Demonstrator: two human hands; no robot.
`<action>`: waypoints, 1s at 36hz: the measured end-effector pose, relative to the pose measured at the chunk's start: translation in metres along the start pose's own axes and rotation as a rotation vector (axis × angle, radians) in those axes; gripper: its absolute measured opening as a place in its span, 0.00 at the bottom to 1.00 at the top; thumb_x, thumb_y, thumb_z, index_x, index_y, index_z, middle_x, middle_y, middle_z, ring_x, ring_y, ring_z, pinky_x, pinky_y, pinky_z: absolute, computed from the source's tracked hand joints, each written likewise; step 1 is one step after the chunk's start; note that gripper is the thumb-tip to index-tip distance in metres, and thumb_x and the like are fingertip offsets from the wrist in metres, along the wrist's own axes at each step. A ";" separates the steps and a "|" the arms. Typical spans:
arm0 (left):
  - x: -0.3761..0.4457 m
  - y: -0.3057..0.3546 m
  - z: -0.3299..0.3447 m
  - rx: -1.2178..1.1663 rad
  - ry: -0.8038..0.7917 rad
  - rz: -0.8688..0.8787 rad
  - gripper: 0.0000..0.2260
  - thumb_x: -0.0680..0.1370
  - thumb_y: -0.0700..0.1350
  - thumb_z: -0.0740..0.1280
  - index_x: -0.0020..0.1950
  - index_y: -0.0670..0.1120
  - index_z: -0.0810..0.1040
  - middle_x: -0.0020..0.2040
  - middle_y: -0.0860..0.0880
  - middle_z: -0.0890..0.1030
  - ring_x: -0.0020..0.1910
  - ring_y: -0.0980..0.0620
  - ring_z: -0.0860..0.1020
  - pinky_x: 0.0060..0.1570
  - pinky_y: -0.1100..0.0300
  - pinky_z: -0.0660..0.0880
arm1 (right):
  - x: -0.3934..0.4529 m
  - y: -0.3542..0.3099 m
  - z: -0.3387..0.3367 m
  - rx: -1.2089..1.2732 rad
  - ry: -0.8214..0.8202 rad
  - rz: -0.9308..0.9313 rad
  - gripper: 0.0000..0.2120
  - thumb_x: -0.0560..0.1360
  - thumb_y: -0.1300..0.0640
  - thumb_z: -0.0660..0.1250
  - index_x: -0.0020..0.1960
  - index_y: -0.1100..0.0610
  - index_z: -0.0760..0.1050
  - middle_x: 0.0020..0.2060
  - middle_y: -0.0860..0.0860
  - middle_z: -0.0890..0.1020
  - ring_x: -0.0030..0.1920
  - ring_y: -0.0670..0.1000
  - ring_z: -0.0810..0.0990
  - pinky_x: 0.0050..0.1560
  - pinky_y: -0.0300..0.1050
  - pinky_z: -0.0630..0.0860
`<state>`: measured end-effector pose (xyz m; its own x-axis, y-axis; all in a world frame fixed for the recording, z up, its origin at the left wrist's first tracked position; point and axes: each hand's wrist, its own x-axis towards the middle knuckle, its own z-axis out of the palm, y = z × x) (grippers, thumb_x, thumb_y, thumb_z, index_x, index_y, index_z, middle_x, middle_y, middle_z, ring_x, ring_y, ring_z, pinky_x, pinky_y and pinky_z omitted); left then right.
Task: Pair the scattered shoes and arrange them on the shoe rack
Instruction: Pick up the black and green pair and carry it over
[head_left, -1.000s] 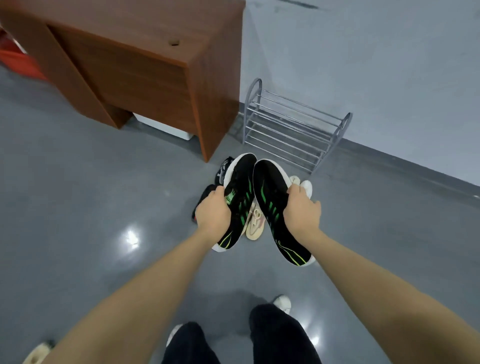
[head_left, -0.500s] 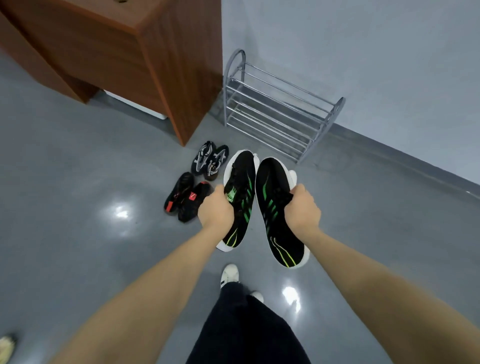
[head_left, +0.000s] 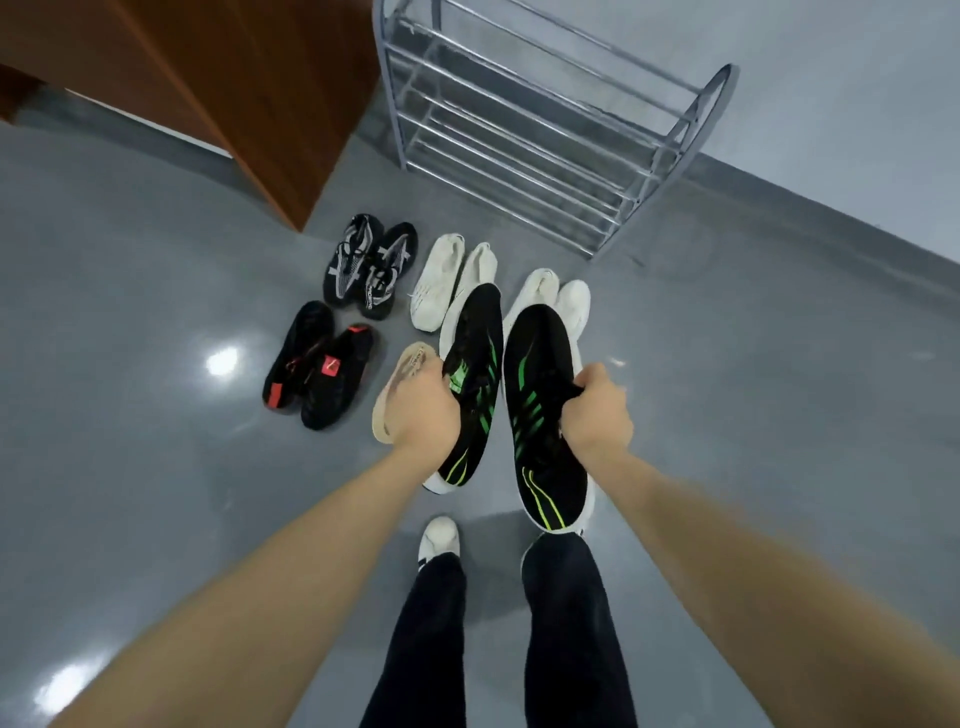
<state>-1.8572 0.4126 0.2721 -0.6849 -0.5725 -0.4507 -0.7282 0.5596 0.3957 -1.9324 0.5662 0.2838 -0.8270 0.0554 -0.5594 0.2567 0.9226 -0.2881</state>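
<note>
We are gripping one green-striped shoe (head_left: 472, 384) in the left hand (head_left: 423, 410) and its mate (head_left: 545, 415) in the right hand (head_left: 597, 410), toes pointing ahead toward the shoe rack (head_left: 519, 119)

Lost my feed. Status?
Left hand grips left green shoe, right hand grips right one. Rack bare. Shoe pairs on floor between.
</note>
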 end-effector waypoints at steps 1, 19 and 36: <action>0.012 -0.001 0.020 0.021 -0.013 -0.009 0.12 0.81 0.41 0.56 0.62 0.44 0.74 0.50 0.41 0.81 0.49 0.41 0.78 0.42 0.54 0.71 | 0.018 0.008 0.015 0.007 -0.017 0.016 0.15 0.71 0.69 0.54 0.54 0.57 0.69 0.38 0.49 0.69 0.42 0.56 0.71 0.42 0.46 0.67; 0.097 -0.040 0.239 0.148 -0.201 -0.052 0.08 0.80 0.36 0.56 0.56 0.40 0.72 0.44 0.40 0.79 0.38 0.45 0.71 0.35 0.55 0.64 | 0.168 0.140 0.159 0.210 -0.117 0.277 0.13 0.72 0.69 0.54 0.51 0.56 0.69 0.39 0.50 0.72 0.37 0.52 0.71 0.40 0.44 0.67; 0.154 -0.096 0.359 0.075 -0.241 -0.092 0.07 0.80 0.37 0.55 0.49 0.39 0.72 0.39 0.43 0.74 0.41 0.42 0.74 0.37 0.54 0.64 | 0.252 0.204 0.281 0.412 -0.094 0.410 0.10 0.72 0.70 0.54 0.46 0.57 0.69 0.35 0.49 0.71 0.34 0.49 0.70 0.31 0.40 0.65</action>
<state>-1.8836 0.4861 -0.1223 -0.5834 -0.4689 -0.6631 -0.7771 0.5598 0.2878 -1.9481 0.6608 -0.1344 -0.5763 0.3250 -0.7498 0.7350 0.6074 -0.3016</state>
